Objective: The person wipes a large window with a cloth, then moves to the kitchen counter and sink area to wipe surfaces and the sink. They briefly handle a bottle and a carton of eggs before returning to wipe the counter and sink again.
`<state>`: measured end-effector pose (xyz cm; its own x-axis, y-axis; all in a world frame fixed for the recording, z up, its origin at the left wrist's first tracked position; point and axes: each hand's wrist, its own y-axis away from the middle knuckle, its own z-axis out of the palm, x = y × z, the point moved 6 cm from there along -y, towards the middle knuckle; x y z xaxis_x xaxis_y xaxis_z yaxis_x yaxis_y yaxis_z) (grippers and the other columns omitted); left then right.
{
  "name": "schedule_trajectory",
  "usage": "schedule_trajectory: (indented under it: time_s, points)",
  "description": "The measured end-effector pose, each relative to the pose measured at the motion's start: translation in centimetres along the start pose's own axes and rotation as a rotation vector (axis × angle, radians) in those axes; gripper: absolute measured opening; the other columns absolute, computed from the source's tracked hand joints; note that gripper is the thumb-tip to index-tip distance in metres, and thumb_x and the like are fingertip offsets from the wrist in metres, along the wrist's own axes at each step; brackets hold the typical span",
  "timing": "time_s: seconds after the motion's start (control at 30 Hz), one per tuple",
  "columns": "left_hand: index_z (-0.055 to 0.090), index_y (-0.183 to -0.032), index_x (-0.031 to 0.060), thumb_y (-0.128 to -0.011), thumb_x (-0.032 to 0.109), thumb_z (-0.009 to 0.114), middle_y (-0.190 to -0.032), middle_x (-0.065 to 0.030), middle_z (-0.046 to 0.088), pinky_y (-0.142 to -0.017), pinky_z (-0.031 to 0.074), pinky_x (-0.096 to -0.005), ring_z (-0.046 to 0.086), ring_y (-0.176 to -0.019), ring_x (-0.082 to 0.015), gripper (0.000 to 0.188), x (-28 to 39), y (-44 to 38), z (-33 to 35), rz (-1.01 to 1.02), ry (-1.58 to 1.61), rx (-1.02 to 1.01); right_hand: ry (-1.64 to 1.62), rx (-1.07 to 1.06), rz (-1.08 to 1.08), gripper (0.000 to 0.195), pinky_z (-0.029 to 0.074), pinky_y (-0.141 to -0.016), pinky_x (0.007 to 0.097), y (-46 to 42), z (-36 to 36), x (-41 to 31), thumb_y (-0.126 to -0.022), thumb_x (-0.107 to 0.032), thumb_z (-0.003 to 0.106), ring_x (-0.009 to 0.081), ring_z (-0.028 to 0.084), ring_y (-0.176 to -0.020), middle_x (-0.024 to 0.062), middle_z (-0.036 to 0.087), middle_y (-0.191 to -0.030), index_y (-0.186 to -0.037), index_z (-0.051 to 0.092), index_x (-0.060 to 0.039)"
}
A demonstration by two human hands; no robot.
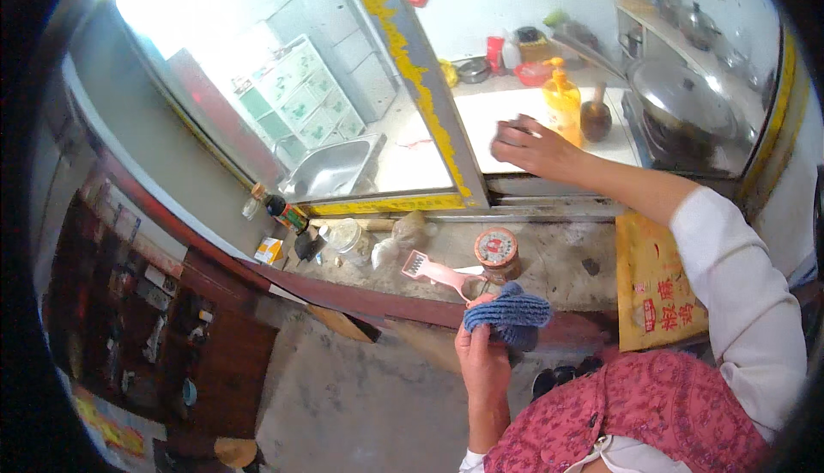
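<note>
My left hand (481, 360) grips a blue ribbed knitted piece (508, 311), folded over a darker blue part, in front of the sill. My right hand (520, 144) is raised and stretched out at the window opening, fingers curled together. A small dark thing seems to show at its fingers, too blurred to name. Behind that hand stands a yellow pump bottle (562, 103). Just beyond the knitted piece, a pink peeler (444, 275) and a jar with a printed lid (496, 254) rest on the concrete sill (566, 247).
Along the sill are a clear plastic jar (347, 240), plastic bags (402, 238) and a dark sauce bottle (284, 213). A yellow printed panel (653, 286) hangs at the right. Past the window frame (425, 87) are a sink (335, 167), a mortar (596, 120) and a lidded wok (682, 99).
</note>
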<state>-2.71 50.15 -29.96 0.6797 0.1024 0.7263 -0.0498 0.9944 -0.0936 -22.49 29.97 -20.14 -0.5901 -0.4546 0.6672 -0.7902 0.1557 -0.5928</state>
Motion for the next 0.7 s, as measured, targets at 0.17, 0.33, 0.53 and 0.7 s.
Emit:
schedule_trajectory:
  time_s: [0.17,0.33,0.53,0.7]
  points:
    - [0.055,-0.131,-0.0046,-0.096,0.013,0.057,-0.124,-0.0118,0.061,-0.100,0.047,-0.0357,0.061,-0.113,-0.0201,0.039,-0.5,-0.2,1.9,-0.059,0.060,-0.167,-0.102,-0.238,0.201,0.026,0.044,-0.097,0.0374,6.2,-4.2,1.7,-0.075,-0.010,0.065,0.0214,0.056,-0.111,0.0045,0.061,-0.103,-0.101,0.067,-0.0077]
    - [0.045,-0.144,-0.0023,-0.097,0.008,0.055,-0.148,-0.0092,0.048,-0.107,0.042,-0.0342,0.051,-0.129,-0.0194,0.048,-0.7,-1.7,6.5,-0.001,-0.024,-0.390,-1.096,-0.185,0.745,0.025,0.051,-0.087,0.0342,1.7,-9.7,1.9,-0.082,-0.004,0.067,0.0225,0.064,-0.102,0.0091,0.069,-0.100,-0.107,0.067,-0.0069]
    - [0.049,-0.142,0.0004,-0.102,0.018,0.053,-0.144,-0.0091,0.051,-0.106,0.042,-0.0359,0.053,-0.126,-0.0191,0.044,-2.1,-4.8,9.0,-0.173,0.096,-0.423,-1.280,-0.231,0.567,0.036,0.048,-0.096,0.0361,-0.1,-15.0,-2.8,-0.089,-0.011,0.066,0.0273,0.062,-0.111,0.0146,0.062,-0.122,-0.124,0.058,-0.0044]
    - [0.051,-0.138,0.0014,-0.104,0.021,0.048,-0.137,-0.0111,0.054,-0.101,0.049,-0.0383,0.058,-0.119,-0.0216,0.040,-1.2,-7.7,9.7,-0.027,0.010,-0.201,-0.864,-0.061,0.521,0.050,0.045,-0.103,0.0423,-0.4,-19.0,-1.7,-0.090,-0.017,0.069,0.0365,0.051,-0.126,0.0187,0.040,-0.148,-0.137,0.053,-0.0101]
